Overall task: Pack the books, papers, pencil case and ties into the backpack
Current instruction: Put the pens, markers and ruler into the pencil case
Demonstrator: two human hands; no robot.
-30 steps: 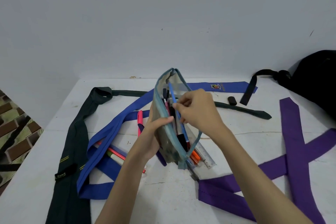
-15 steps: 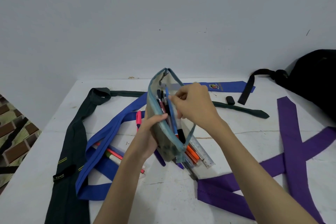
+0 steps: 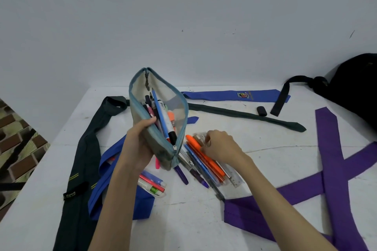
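Observation:
My left hand (image 3: 137, 144) grips the open pencil case (image 3: 140, 112) by its left edge and holds it up over the table, mouth toward me, with several pens standing inside. My right hand (image 3: 219, 144) is down on the loose pens (image 3: 202, 167) and the clear ruler (image 3: 234, 179) to the right of the case, fingers curled on them. A dark green tie (image 3: 85, 149), a blue tie (image 3: 214, 96) and a purple tie (image 3: 330, 161) lie spread on the white table (image 3: 275, 134). The black backpack (image 3: 359, 87) sits at the far right.
More pens and a highlighter (image 3: 153, 184) lie on a blue tie fold below my left wrist. A small black cap or eraser (image 3: 261, 111) rests beside the backpack strap (image 3: 281, 100). The wall runs along the table's far edge; patterned floor shows at left.
My right hand has left the mouth of the pencil case and dropped to the loose pens on the table at the right. The case has tilted open toward me.

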